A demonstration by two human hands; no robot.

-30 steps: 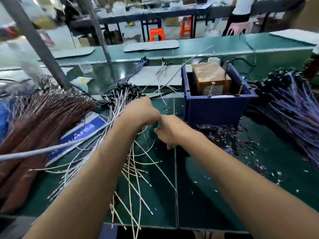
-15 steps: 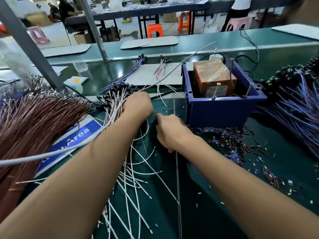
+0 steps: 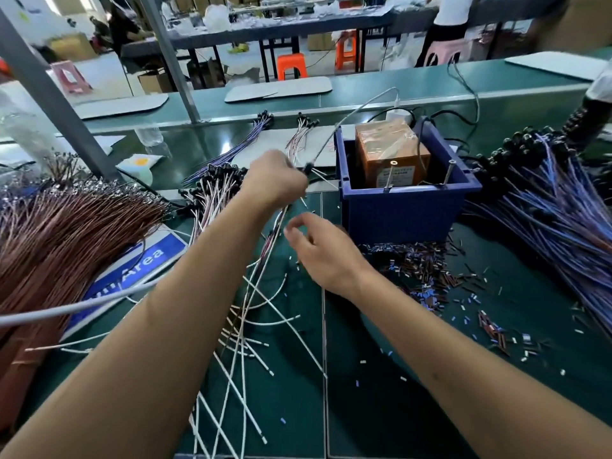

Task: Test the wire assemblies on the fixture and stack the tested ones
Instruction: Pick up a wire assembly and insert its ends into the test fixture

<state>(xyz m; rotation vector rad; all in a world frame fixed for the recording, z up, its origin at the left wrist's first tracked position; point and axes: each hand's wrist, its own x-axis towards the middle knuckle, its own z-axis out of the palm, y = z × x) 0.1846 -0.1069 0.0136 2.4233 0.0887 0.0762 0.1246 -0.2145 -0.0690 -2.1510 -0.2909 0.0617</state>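
My left hand (image 3: 276, 182) is raised over the green bench and grips a thin white wire assembly (image 3: 270, 240) that hangs down from the fist, its black end (image 3: 308, 167) sticking out to the right. Lower and to the right, my right hand (image 3: 319, 251) has its fingertips pinched at that same wire. The fixture, a blue bin (image 3: 402, 212) holding a brown taped box (image 3: 390, 154) with two upright metal pins, stands just right of both hands. A heap of white wire assemblies with black ends (image 3: 215, 188) lies left of my left hand.
Loose white wires (image 3: 245, 352) are scattered near the front edge. Brown wire bundles (image 3: 63, 230) fill the left side, blue-purple wires (image 3: 556, 210) the right. Cut insulation scraps (image 3: 427, 270) lie before the bin. A grey cable (image 3: 66, 309) crosses the left; a metal post (image 3: 49, 91) rises behind.
My left hand has lifted up and away from the bench, drawing a white wire up with it. My right hand has separated from the left and now sits lower, fingers at the wire.
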